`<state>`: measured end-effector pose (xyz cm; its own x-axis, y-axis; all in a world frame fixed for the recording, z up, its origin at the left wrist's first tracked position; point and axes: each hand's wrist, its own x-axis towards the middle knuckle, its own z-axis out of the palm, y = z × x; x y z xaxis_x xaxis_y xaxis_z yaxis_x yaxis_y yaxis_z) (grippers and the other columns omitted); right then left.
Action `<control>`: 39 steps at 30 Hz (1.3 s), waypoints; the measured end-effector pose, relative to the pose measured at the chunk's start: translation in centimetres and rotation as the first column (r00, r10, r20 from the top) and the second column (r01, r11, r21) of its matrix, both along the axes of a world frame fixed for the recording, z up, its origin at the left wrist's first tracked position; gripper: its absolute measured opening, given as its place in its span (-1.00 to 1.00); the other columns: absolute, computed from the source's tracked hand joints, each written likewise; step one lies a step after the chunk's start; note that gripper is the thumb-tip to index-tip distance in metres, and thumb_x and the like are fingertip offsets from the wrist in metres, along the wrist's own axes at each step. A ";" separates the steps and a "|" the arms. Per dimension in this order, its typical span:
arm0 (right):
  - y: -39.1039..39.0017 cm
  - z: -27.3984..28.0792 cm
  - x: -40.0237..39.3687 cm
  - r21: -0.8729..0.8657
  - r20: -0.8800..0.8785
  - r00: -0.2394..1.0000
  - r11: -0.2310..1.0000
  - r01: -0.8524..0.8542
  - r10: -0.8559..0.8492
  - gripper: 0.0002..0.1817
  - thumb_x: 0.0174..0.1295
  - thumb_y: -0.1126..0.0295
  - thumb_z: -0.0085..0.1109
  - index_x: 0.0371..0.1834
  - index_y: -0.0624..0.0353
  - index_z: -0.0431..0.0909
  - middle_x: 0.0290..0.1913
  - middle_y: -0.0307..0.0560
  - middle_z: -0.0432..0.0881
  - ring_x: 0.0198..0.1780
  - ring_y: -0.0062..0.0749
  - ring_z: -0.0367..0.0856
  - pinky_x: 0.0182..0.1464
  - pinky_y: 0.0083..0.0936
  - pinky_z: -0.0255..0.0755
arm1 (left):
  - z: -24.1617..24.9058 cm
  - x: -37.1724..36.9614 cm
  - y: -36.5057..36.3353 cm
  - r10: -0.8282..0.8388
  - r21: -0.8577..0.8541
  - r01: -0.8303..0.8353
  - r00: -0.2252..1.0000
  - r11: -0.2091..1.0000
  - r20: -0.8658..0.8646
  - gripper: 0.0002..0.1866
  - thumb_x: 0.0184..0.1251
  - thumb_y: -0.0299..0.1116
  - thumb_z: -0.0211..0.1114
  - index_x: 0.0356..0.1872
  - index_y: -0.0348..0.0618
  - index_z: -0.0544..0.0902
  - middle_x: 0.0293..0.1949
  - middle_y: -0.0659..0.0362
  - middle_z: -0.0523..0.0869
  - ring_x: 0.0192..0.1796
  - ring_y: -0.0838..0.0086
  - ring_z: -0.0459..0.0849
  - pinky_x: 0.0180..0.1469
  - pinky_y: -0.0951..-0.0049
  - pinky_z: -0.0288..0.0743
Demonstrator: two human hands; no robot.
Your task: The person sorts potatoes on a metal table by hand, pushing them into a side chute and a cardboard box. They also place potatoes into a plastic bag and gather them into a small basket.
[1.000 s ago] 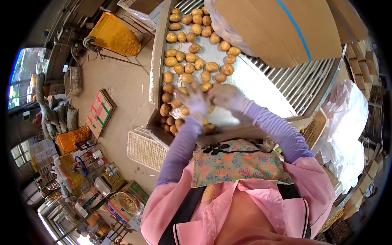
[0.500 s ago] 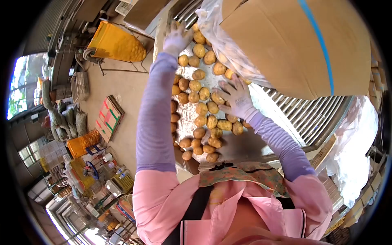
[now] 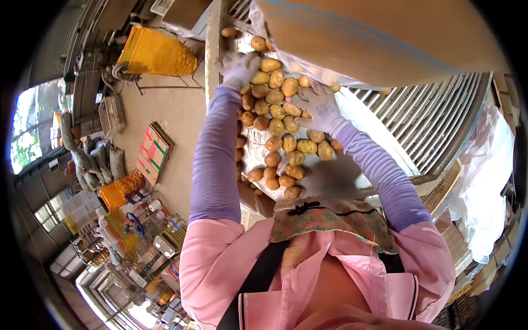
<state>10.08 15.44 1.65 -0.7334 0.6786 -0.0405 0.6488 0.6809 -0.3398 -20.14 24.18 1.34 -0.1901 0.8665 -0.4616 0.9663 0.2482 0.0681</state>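
Observation:
Many potatoes (image 3: 276, 97) lie loose over a shiny metal sorting table (image 3: 258, 148). My left hand (image 3: 240, 70), in a pale glove, is at the table's far left edge, fingers stretched out and slightly blurred, beside the potatoes. Gloved too, my right hand (image 3: 319, 107) lies flat with spread fingers over the right side of the potatoes, touching some of them. Neither hand grips a potato. Above my right hand, a large cardboard box (image 3: 379, 38) with a clear plastic liner (image 3: 335, 78) leans over the table, hiding part of it.
Metal rollers (image 3: 421, 115) curve along the right side. White plastic sheeting (image 3: 481, 187) hangs beyond them. To the left on the floor stand a yellow container (image 3: 157, 52) on a metal frame and a stack of flattened cardboard (image 3: 154, 153).
The box has tipped lower over the table, and its liner has moved left. My left hand has come nearer, drawing closer to my right hand. Potatoes at the far end are bunched more tightly.

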 end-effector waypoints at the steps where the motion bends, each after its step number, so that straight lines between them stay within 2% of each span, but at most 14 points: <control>1: -0.4 -0.1 0.4 0.043 -0.041 0.999 0.999 -0.009 0.011 -0.30 0.20 -0.22 0.30 0.47 -0.54 0.49 0.41 -0.19 0.52 0.59 0.14 0.19 0.56 0.22 0.01 | 0.2 1.0 -2.3 -0.003 -0.006 0.003 0.998 1.000 0.057 -0.25 0.52 0.45 -0.19 0.61 0.45 0.30 0.67 -0.09 0.12 0.69 -0.29 -0.10 0.58 -0.47 -0.58; 3: -2.2 0.6 1.4 0.051 -0.043 0.998 0.998 -0.033 0.035 -0.28 0.18 -0.23 0.33 0.47 -0.54 0.49 0.40 -0.16 0.52 0.60 0.15 0.18 0.58 0.20 -0.01 | 2.0 4.0 -8.1 -0.023 0.032 0.023 1.000 0.999 -0.015 -0.23 0.51 0.48 -0.21 0.58 0.36 0.36 0.61 -0.14 0.25 0.67 -0.09 0.10 0.65 -0.28 -0.51; 4: -3.1 1.2 2.1 -0.031 -0.010 0.999 0.999 -0.037 0.036 -0.25 0.18 -0.26 0.31 0.50 -0.55 0.45 0.43 -0.19 0.50 0.62 0.12 0.14 0.60 0.18 -0.07 | 1.5 4.5 -10.1 0.022 0.025 -0.026 0.990 0.999 0.138 -0.27 0.48 0.40 -0.04 0.57 0.42 0.36 0.63 -0.08 0.21 0.68 -0.32 -0.23 0.59 -0.48 -0.46; 7: -6.6 1.6 4.5 -0.116 0.093 0.995 0.993 -0.036 0.047 -0.16 0.16 -0.31 0.30 0.57 -0.54 0.37 0.52 -0.17 0.43 0.66 0.11 0.08 0.63 0.19 -0.18 | -1.8 7.5 -18.5 0.103 0.425 -0.117 0.993 0.898 0.055 -0.23 0.47 0.36 0.02 0.60 0.30 0.34 0.62 -0.05 0.25 0.61 -0.49 -0.04 0.55 -0.54 -0.24; 10: -10.2 2.3 7.1 -0.072 0.198 0.976 0.994 -0.077 0.090 -0.07 0.16 -0.38 0.25 0.65 -0.51 0.24 0.68 0.01 0.15 0.71 0.16 -0.05 0.67 0.20 -0.27 | -0.7 10.4 -25.7 0.009 0.486 -0.003 1.000 0.874 -0.008 -0.22 0.46 0.29 0.10 0.62 0.23 0.32 0.61 -0.04 0.27 0.57 -0.55 0.04 0.54 -0.54 -0.19; 17: -16.6 3.2 9.4 -0.131 0.344 0.888 0.952 -0.275 0.304 -0.06 0.24 -0.50 0.07 0.68 -0.51 0.16 0.73 -0.10 0.05 0.73 0.17 -0.14 0.70 0.08 -0.29 | 1.5 10.3 -41.0 -0.136 0.440 0.145 0.989 0.886 -0.053 -0.29 0.44 0.15 0.20 0.59 0.30 0.37 0.58 0.06 0.36 0.56 -0.40 0.17 0.53 -0.50 -0.11; 20: -17.3 3.5 7.8 -0.132 0.357 0.888 0.957 -0.257 0.288 -0.06 0.28 -0.47 0.05 0.70 -0.45 0.11 0.73 -0.14 0.07 0.74 0.09 -0.13 0.71 0.05 -0.31 | 0.7 7.2 -44.5 -0.036 0.336 -0.050 0.969 0.941 0.244 -0.33 0.43 0.06 0.25 0.53 0.17 0.45 0.49 0.05 0.47 0.53 -0.17 0.32 0.56 -0.21 0.11; 25: -19.2 2.5 1.8 -0.062 0.143 0.926 0.936 -0.345 0.351 -0.05 0.27 -0.40 0.13 0.71 -0.42 0.09 0.70 -0.16 0.15 0.72 -0.03 -0.01 0.70 0.04 -0.28 | 4.3 2.7 -37.8 -0.207 0.575 0.196 0.977 0.794 -0.047 -0.45 0.46 -0.04 0.28 0.35 -0.09 0.57 0.27 -0.08 0.61 0.32 -0.11 0.52 0.36 -0.08 0.43; 29: -22.6 2.2 -1.2 -0.166 0.030 0.922 0.911 -0.377 0.387 -0.10 0.28 -0.28 0.20 0.68 -0.41 0.14 0.63 -0.18 0.29 0.64 -0.06 0.18 0.66 0.05 -0.11 | 3.4 5.6 -28.8 0.160 0.430 -0.206 0.977 0.879 0.141 -0.28 0.51 0.19 0.08 0.61 0.21 0.34 0.65 -0.14 0.18 0.63 -0.19 0.17 0.58 -0.31 0.01; 31: -24.4 -1.7 -0.8 0.233 -0.107 0.772 0.770 -0.593 0.627 -0.32 0.31 -0.12 0.23 0.50 -0.29 0.44 0.50 -0.20 0.47 0.50 -0.14 0.37 0.60 -0.04 0.09 | -0.4 9.7 -27.1 0.310 0.297 -0.290 0.951 0.910 -0.019 -0.20 0.49 0.29 0.02 0.66 0.21 0.25 0.67 -0.13 0.12 0.67 -0.24 0.05 0.58 -0.43 -0.16; 34: -21.4 0.6 3.9 -0.201 -0.225 0.740 0.712 -0.672 0.634 -0.56 0.36 0.03 0.19 0.27 -0.21 0.65 0.25 -0.23 0.69 0.32 -0.23 0.55 0.51 -0.12 0.24 | -0.9 18.4 -31.0 -0.026 0.428 0.079 0.991 0.900 -0.128 -0.23 0.51 0.25 0.02 0.64 0.17 0.28 0.66 -0.12 0.16 0.67 -0.23 0.02 0.59 -0.45 -0.21; 37: -16.3 0.4 9.5 0.004 -0.538 0.658 0.782 -0.623 0.527 -0.79 0.30 0.14 0.25 -0.17 -0.07 0.78 -0.14 -0.29 0.79 0.00 -0.24 0.66 0.27 -0.22 0.44 | -0.6 17.5 -33.9 -0.436 0.464 0.392 0.900 0.794 -0.013 -0.29 0.52 0.20 0.07 0.60 0.15 0.36 0.65 -0.11 0.19 0.68 -0.13 0.06 0.62 -0.36 -0.15; 38: -14.8 1.2 10.6 -0.281 -0.109 0.906 0.862 -0.422 0.408 -0.81 0.30 0.18 0.24 -0.21 0.02 0.72 -0.16 -0.15 0.76 -0.08 -0.15 0.67 0.20 -0.21 0.50 | -0.6 16.0 -34.4 -0.616 0.546 0.448 0.770 0.708 0.168 -0.32 0.52 0.16 0.11 0.57 0.15 0.41 0.64 -0.10 0.21 0.68 -0.07 0.08 0.63 -0.31 -0.11; 39: -12.6 4.5 12.1 -0.338 -0.081 0.995 0.938 -0.075 0.051 -0.77 0.27 0.19 0.25 -0.17 0.08 0.68 -0.19 -0.03 0.73 -0.09 -0.10 0.67 0.18 -0.18 0.52 | -0.7 14.0 -33.6 -0.598 0.549 0.450 0.793 0.705 0.118 -0.35 0.48 0.16 0.18 0.49 0.13 0.50 0.60 -0.10 0.28 0.61 -0.04 0.23 0.61 -0.24 -0.03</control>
<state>22.19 2.79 6.20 -0.7836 0.5856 -0.2077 0.5745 0.5555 -0.6012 -6.13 -9.39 0.67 0.4287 0.9007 0.0709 0.8500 -0.4286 0.3063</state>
